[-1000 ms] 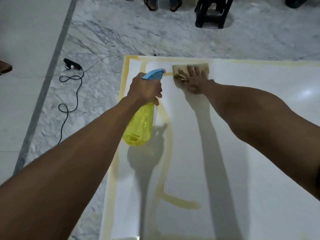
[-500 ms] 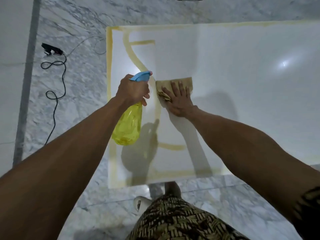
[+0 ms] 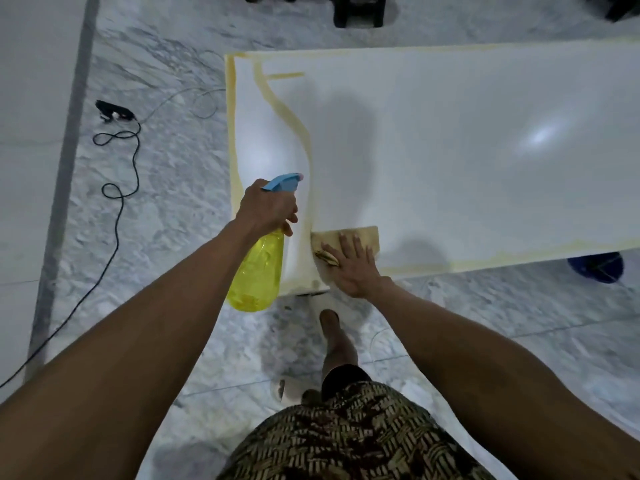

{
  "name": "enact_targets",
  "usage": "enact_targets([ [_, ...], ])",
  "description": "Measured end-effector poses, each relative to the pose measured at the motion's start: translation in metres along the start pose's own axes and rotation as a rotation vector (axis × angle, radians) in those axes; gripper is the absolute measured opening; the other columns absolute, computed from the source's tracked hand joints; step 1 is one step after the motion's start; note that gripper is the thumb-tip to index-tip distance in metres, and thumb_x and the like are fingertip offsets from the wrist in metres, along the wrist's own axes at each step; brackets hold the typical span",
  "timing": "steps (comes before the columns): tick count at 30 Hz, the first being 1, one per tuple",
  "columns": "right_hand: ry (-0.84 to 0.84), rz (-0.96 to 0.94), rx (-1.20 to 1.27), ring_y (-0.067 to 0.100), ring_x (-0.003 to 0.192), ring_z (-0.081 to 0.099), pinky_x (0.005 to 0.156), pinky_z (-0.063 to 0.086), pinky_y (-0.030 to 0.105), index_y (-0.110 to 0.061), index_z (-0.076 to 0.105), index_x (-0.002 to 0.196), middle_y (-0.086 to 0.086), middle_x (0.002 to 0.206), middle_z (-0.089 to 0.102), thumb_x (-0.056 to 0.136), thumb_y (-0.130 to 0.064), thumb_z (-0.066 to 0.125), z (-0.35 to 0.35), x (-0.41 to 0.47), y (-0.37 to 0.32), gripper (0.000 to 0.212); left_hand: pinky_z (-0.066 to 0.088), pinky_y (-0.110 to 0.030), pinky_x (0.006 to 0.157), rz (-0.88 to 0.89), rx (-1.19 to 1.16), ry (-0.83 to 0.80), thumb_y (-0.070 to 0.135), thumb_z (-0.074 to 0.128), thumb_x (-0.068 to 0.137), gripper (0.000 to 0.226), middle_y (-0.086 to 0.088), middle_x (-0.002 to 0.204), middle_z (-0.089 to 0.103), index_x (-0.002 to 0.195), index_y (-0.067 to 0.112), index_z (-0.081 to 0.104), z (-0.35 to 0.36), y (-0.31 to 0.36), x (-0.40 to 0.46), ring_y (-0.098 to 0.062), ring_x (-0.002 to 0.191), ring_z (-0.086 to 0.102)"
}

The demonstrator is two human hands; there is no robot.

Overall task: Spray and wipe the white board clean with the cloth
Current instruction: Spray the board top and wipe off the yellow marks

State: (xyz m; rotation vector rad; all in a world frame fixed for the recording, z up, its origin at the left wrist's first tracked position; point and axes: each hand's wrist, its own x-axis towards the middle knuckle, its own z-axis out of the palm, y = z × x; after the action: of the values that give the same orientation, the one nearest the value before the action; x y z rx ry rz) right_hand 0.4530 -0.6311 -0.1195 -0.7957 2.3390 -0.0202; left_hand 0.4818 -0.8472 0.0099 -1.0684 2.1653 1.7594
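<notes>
Cloth (image 3: 360,235) lies flat under my right hand (image 3: 353,268), fingers straight, at the white board (image 3: 450,150)'s near edge; the yellow streak (image 3: 294,123) runs away, probably just left, beside my left hand (image 3: 266,206) gripping the spray bottle (image 3: 258,271).

Bare-armed person wears a brown-and-tan woven-patterned garment (image 3: 349,434) over dark shorts (image 3: 341,375) and a pale sandal (image 3: 287,389).

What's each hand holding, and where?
Left hand grips the spray bottle at its neck; right hand presses flat on the cloth.
</notes>
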Motion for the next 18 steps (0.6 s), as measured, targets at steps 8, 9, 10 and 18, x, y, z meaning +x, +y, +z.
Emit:
enact_targets([
  [8, -0.137, 0.166, 0.786, 0.025, 0.12, 0.051, 0.104, 0.038, 0.038, -0.015, 0.047, 0.14, 0.005, 0.132, 0.053, 0.101, -0.046, 0.038, -0.082, -0.011, -0.013, 0.05, 0.056, -0.027, 0.046, 0.113, 0.013, 0.029, 0.006, 0.055, 0.096, 0.033, -0.016, 0.084, 0.07, 0.123, -0.009, 0.066, -0.023, 0.023, -0.026, -0.026, 0.068, 0.072],
  [9, -0.098, 0.135, 0.831, 0.024, 0.111, 0.053, 0.097, 0.041, 0.038, -0.013, 0.051, 0.133, 0.006, 0.124, 0.055, 0.101, -0.039, 0.038, -0.102, -0.008, -0.012, 0.043, 0.056, -0.027, 0.046, 0.123, 0.015, 0.042, 0.008, 0.055, 0.096, 0.032, -0.016, 0.084, 0.071, 0.121, -0.011, 0.066, -0.027, 0.03, -0.024, -0.026, 0.068, 0.073],
  [10, -0.063, 0.103, 0.878, 0.022, 0.102, 0.054, 0.09, 0.042, 0.037, -0.012, 0.054, 0.125, 0.006, 0.114, 0.058, 0.101, -0.034, 0.037, -0.119, -0.001, -0.011, 0.037, 0.056, -0.027, 0.046, 0.133, 0.014, 0.057, 0.009, 0.056, 0.096, 0.032, -0.016, 0.083, 0.071, 0.12, -0.011, 0.066, -0.031, 0.038, -0.02, -0.028, 0.07, 0.074],
  [18, 0.19, 0.034, 0.909, 0.021, 0.1, 0.057, 0.086, 0.048, 0.033, -0.005, 0.052, 0.127, 0.005, 0.111, 0.059, 0.103, -0.039, 0.037, -0.24, 0.102, -0.027, 0.044, 0.056, -0.029, 0.047, 0.138, -0.063, 0.089, 0.01, 0.054, 0.092, 0.043, -0.018, 0.088, 0.069, 0.133, 0.009, 0.07, -0.055, 0.084, 0.041, -0.026, 0.072, 0.074],
])
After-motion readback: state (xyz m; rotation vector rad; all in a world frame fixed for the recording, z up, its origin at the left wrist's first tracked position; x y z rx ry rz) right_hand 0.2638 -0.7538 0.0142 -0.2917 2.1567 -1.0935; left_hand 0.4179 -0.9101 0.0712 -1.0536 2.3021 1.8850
